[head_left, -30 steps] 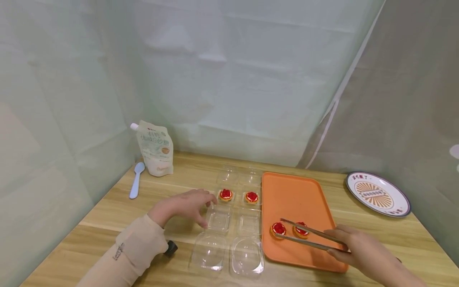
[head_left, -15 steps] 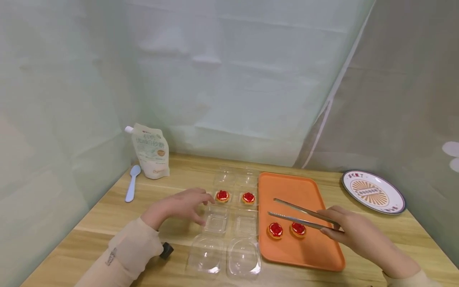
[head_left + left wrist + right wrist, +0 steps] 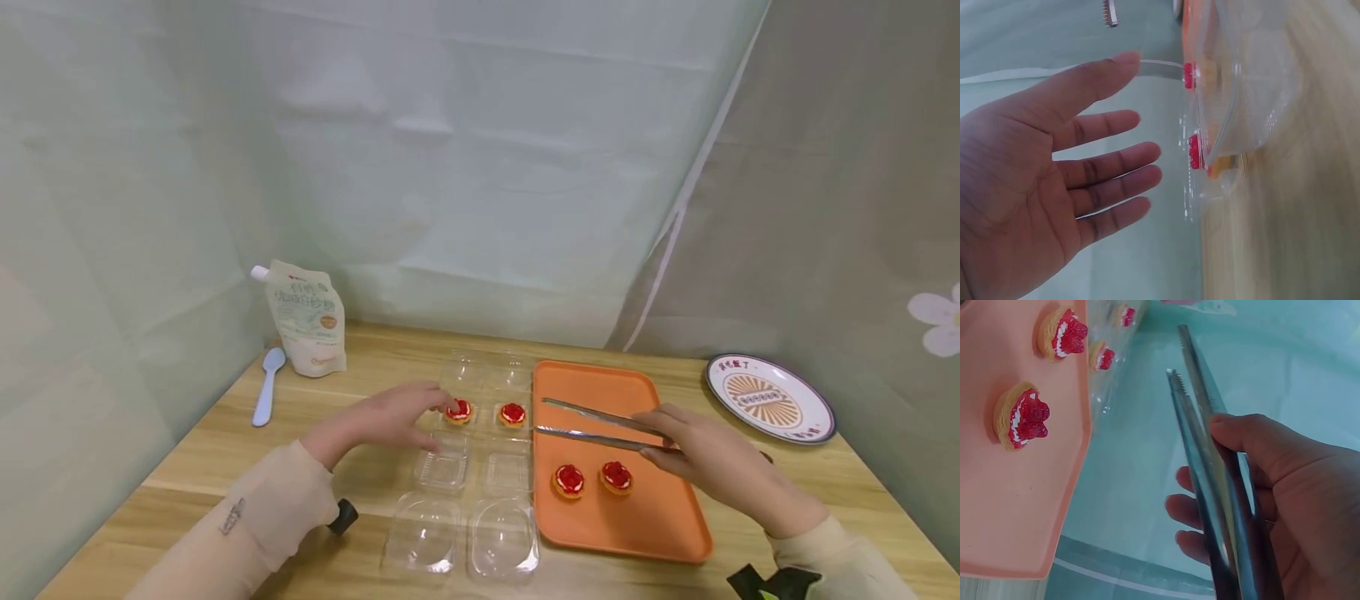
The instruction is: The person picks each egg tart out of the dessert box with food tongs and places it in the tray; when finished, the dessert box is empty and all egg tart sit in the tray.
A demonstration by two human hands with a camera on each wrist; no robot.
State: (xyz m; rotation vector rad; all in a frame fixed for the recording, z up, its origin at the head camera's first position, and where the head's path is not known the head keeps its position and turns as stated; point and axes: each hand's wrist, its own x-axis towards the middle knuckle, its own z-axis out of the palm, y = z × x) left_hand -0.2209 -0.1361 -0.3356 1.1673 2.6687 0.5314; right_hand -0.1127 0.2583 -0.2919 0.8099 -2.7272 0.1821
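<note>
My right hand (image 3: pixel 705 458) grips metal tongs (image 3: pixel 1192 450) between thumb and fingers. The tongs' tips are apart with nothing between them, over the left part of the orange tray (image 3: pixel 600 387). Two red-topped tarts (image 3: pixel 568 482) lie on that tray, nearer its front. Two similar tarts, a left one (image 3: pixel 459 412) and a right one (image 3: pixel 513 414), sit in clear plastic boxes left of the tray. My left hand (image 3: pixel 386 419) hovers by the left boxed tart, fingers loosely spread, holding nothing. From the head view, its fingertips overlap that tart's edge; I cannot tell whether they touch.
Two more clear boxes (image 3: pixel 442 464) stand in front, their lids (image 3: pixel 424 533) folded open towards me. A sugar pouch (image 3: pixel 306 321) and a pale blue spoon (image 3: pixel 268 387) are at back left. Far right lies a patterned plate (image 3: pixel 768 396). Cloth hangs around the table.
The tongs have lifted off from over the tray's tarts and moved back and left, still without a tart. My left hand has shifted slightly towards the left boxed tart.
</note>
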